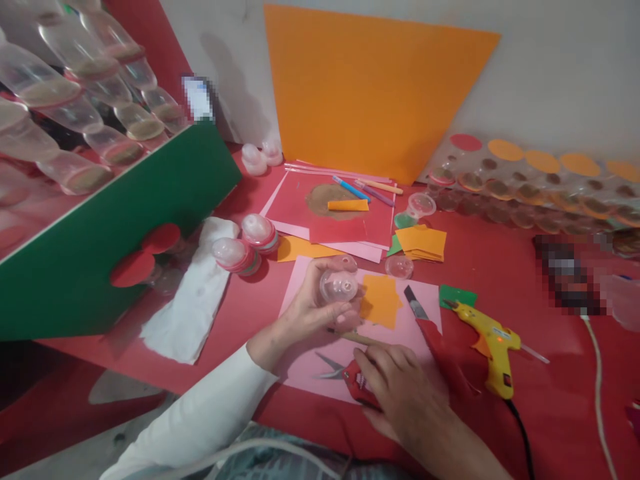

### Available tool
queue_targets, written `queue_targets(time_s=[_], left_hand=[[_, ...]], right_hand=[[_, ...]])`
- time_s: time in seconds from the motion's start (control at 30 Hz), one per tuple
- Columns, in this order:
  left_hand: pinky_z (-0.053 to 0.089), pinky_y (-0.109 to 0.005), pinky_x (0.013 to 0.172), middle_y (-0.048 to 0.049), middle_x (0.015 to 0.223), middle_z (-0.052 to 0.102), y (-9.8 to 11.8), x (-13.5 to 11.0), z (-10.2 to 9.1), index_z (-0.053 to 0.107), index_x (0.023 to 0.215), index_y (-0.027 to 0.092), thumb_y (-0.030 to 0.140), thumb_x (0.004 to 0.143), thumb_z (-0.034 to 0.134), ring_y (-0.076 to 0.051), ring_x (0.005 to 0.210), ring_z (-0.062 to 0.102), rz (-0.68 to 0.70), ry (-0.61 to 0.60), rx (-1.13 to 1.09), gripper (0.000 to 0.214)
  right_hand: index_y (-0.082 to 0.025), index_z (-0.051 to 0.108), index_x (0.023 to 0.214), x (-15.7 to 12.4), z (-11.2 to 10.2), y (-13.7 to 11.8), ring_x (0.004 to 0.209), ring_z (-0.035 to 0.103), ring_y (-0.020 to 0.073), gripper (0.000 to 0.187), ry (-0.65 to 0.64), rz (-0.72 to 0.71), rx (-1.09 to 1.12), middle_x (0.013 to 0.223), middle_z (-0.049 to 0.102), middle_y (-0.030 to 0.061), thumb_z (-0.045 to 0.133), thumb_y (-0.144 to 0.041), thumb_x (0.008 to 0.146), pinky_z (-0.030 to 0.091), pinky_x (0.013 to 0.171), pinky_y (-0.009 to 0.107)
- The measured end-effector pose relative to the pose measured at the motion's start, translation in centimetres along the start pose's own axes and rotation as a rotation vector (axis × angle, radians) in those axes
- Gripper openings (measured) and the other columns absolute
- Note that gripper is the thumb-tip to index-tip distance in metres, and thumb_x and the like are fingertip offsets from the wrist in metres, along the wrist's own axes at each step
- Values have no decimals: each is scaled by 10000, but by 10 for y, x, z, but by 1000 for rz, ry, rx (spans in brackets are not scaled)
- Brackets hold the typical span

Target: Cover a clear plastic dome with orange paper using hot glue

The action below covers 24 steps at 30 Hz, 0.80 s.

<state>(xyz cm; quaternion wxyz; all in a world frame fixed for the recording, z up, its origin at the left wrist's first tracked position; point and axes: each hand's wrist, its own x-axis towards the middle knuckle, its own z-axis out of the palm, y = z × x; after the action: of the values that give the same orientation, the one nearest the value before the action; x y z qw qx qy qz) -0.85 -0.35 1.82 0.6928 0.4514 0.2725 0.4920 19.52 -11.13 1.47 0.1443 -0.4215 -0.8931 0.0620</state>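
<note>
Curled around the clear plastic cup (336,287), your left hand (307,307) pinches it between the thumb on its near side and the fingers reaching round the far side, holding it up over the pink sheet (306,360). Your right hand (407,383) bends over the red handles of the scissors (353,377), whose blades stand parted and point toward your left; you cannot tell from this angle whether those fingers are closed firmly or through the loops. Judging by its thin, see-through wall, the cup should be very light and springy, apt to dent or crack if you squeeze hard, and a little slippery on its smooth sides. Take it by the firmer-looking rim or round its widest part, with even, gentle pressure, and keep your thumb from pushing into the wall. Expect the scissors to feel heavier and stiff, safest held by the handles, well away from the blades. Mind the cutter blade (416,303) just beyond the orange paper (381,302), and the yellow glue gun (493,337) to the right, whose nozzle may be hot since a small light glows on its body.
</note>
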Motion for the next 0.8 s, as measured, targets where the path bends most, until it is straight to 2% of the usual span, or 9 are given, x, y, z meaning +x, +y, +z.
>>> queue_targets(time_s=[0.1,0.2,0.27,0.33,0.43,0.53,0.63,0.7,0.8], left_hand=[[604,-358,903,-82,1428,555,0,1,-2,528,1150,278,371,846,858,-208,1066,726,7,19,52,459],[591,-325,881,-98,1410,589,1,3,-3,544,1149,265,378,844,857,-203,1071,706,43,41,111,451],[588,-321,860,-98,1373,616,2,4,-3,562,1142,258,374,820,877,-210,1062,702,68,57,140,466],[591,-331,853,-95,1312,645,2,6,-2,581,1136,248,367,805,888,-219,1044,704,91,71,169,467],[592,-358,887,-89,1231,674,3,7,-3,590,1138,243,372,819,876,-246,1100,690,126,94,214,447],[583,-359,912,-92,1249,675,1,8,-4,584,1158,255,377,839,858,-267,1206,647,122,134,249,439],[587,-332,863,-105,1297,663,-1,8,-6,584,1179,254,354,882,811,-258,1194,657,101,129,275,387],[589,-310,798,-108,1307,665,-2,8,-5,587,1185,250,334,895,789,-237,1101,693,81,117,282,363],[588,-304,767,-105,1331,666,-2,8,-4,599,1187,250,300,875,796,-216,1011,715,38,128,287,373]], right_hand=[[-187,653,1281,-4,-16,2,1066,714,331,578,-63,24,176,1116,762,127,804,-239,726,598,937,444],[-252,623,1329,-8,-39,14,1200,685,290,582,-168,127,499,1272,708,116,733,-162,765,595,986,369],[-299,605,1355,-9,-50,24,1059,729,266,543,-87,174,772,1195,718,95,731,-248,829,621,892,355],[-336,602,1375,-7,-53,31,904,737,268,463,37,218,1063,1065,728,91,663,-461,934,628,766,377],[-350,639,1351,2,-47,30,817,711,282,501,156,399,1335,1007,725,116,498,-669,992,603,682,416],[-287,675,1314,16,-35,21,784,675,255,473,149,583,1422,939,695,105,541,-617,1003,578,675,401],[-242,664,1300,27,-20,15,724,624,203,531,41,604,1507,917,671,80,646,-632,940,535,609,331],[-239,656,1250,30,-10,14,652,564,154,553,62,678,1546,945,656,64,734,-632,868,468,518,266],[-210,665,1157,30,-2,16,593,488,107,485,-11,672,1608,860,596,16,772,-581,865,426,507,233]])
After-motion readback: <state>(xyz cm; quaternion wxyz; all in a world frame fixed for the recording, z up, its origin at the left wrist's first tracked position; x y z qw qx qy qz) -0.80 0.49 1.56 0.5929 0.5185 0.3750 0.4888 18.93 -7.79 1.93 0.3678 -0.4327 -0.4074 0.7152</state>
